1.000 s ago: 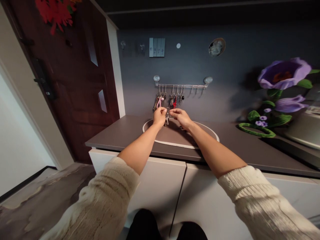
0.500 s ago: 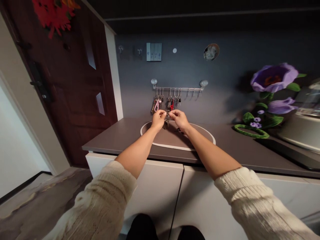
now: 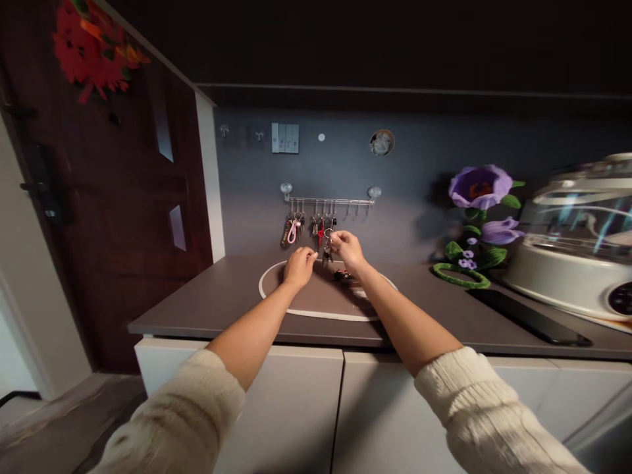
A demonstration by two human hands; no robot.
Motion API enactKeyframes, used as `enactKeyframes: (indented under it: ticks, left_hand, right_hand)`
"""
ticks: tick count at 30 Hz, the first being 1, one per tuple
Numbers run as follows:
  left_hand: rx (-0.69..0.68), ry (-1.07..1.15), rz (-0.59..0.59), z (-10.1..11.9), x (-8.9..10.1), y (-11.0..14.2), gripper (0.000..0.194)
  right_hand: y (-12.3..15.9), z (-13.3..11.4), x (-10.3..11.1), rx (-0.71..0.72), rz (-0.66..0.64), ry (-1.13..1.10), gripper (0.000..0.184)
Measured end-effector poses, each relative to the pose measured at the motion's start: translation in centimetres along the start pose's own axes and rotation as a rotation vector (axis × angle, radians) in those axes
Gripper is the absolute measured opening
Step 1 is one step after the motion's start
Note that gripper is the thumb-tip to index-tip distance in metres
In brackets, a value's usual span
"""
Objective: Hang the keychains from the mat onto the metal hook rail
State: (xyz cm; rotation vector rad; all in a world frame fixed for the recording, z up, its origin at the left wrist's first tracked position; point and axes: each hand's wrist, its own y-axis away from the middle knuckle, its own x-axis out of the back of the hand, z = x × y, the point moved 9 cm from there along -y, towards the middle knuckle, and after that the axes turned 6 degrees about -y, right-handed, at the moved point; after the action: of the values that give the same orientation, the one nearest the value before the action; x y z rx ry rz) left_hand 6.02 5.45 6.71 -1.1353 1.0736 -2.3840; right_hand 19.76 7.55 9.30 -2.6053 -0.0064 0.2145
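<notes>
My right hand [image 3: 347,251] pinches a bunch of keys [image 3: 326,254] by its metal ring, with the keys hanging down over the oval mat [image 3: 316,301]. To its left, my left hand [image 3: 299,266] is low over the mat, apart from the keys, its fingers drawn together with nothing visible in them. Behind the hands, a clear hook rail [image 3: 328,201] on the wall carries several key bunches, among them one with a pink loop [image 3: 293,230] and one with a red tag [image 3: 320,232]. A dark key bunch [image 3: 342,275] lies on the mat, partly behind my right wrist.
Purple artificial flowers [image 3: 481,187] with a green ring base stand to the right. Beyond them are a black phone-like slab [image 3: 530,316] and a cream appliance [image 3: 567,270] with a clear cover. A dark red door [image 3: 153,263] is at the left.
My left hand has let go of the key bunch and moved left and down, away from it. My right hand still holds the ring. The view has tilted up and turned right.
</notes>
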Motion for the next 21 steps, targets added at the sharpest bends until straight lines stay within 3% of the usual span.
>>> enactKeyframes:
  ticks: [9, 18, 21]
  left_hand:
    - [0.005, -0.106, -0.027, 0.2, -0.7, 0.3, 0.025]
    - [0.022, -0.149, -0.044, 0.3, -0.9, 0.4, 0.025]
    - [0.023, -0.153, -0.038, 0.3, -0.8, 0.4, 0.025]
  right_hand:
    - [-3.0, -2.1, 4.6, -0.101, 0.169, 0.01, 0.013]
    - [-7.6, -2.6, 6.9, -0.117, 0.344, 0.135, 0.014]
    - [-9.5, -2.1, 7.4, -0.045, 0.343, 0.232, 0.017]
